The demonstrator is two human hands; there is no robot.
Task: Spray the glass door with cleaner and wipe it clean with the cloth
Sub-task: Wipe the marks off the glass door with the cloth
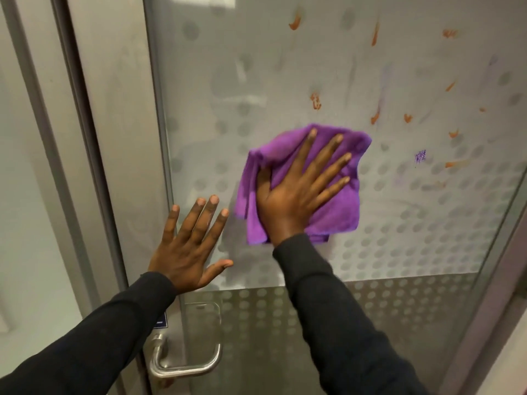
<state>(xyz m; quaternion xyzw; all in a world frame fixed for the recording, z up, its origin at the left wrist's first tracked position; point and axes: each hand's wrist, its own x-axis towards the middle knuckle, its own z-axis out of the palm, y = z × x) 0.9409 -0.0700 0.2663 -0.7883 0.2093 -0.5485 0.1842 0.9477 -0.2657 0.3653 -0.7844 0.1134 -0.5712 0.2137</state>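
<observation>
The frosted glass door (285, 67) with a grey dot pattern fills the view. Orange marks (316, 100) and a purple scribble (420, 156) dot its upper right part. A crumpled purple cloth (339, 212) lies flat against the glass at the middle. My right hand (296, 192) presses on the cloth with fingers spread. My left hand (189, 243) rests flat and open on the glass near the door's left edge, holding nothing. No spray bottle is in view.
A metal lever handle (182, 366) sits low on the door below my left arm. The grey door frame (85, 138) runs down the left side. Another frame edge (496, 280) slants along the right.
</observation>
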